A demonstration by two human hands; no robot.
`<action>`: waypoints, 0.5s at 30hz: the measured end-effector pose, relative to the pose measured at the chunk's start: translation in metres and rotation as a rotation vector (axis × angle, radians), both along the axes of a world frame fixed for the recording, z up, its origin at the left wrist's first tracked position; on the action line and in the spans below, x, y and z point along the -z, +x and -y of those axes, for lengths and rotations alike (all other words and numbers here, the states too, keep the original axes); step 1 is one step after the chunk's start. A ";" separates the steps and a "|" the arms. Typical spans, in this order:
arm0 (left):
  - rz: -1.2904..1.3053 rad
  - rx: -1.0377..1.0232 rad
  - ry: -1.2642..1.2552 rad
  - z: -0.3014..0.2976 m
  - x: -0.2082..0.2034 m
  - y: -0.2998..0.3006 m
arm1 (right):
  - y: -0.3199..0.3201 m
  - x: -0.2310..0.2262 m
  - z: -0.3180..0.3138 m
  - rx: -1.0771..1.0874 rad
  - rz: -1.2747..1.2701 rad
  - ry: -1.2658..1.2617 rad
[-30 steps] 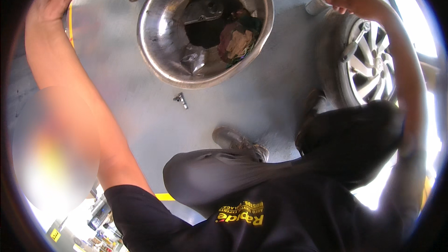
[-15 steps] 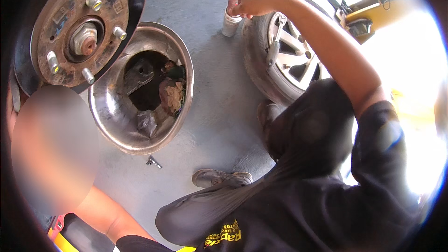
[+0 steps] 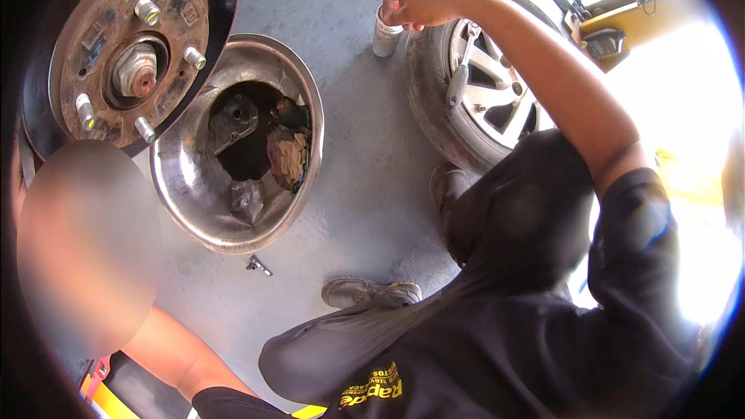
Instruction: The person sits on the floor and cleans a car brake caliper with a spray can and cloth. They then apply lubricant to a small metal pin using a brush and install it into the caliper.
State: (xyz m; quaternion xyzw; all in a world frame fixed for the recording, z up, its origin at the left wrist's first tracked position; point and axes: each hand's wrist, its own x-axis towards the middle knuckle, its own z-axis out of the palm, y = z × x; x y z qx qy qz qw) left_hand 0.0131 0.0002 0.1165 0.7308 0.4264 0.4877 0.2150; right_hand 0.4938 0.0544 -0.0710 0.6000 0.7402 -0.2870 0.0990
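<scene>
A pale grey cylindrical can (image 3: 386,40) stands at about seven o'clock from the right hand (image 3: 423,1), its long axis running roughly twelve to six; this hand is much the nearer, its fingers half curled down at the can's rim, though I cannot tell whether they grip it or what lies inside. The left hand is hidden behind a blurred patch, so its state cannot be told. At four o'clock from the can lies a silver-spoked wheel with a black tyre (image 3: 428,97), a grey-handled metal ratchet (image 3: 458,85) across it. At eight o'clock sits a wide, shiny metal basin (image 3: 174,171), holding a grey metal part (image 3: 233,122), crumpled tan cloth (image 3: 293,157) and a clear plastic bag (image 3: 247,202). A rusty, studded wheel hub (image 3: 93,85) fills ten o'clock from the basin.
</scene>
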 end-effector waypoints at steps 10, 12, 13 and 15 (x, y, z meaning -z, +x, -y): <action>0.059 -0.176 -0.197 -0.001 0.013 -0.061 | 0.018 0.037 -0.021 -0.348 -0.002 0.057; 0.267 -0.288 -0.311 -0.003 -0.010 -0.053 | 0.012 0.027 -0.016 -0.299 0.030 0.021; 0.494 -0.295 -0.391 -0.016 0.005 -0.020 | 0.027 0.016 -0.009 -0.165 0.050 -0.057; 0.718 -0.371 -0.380 -0.001 -0.006 0.035 | 0.029 0.021 -0.010 -0.096 -0.018 -0.035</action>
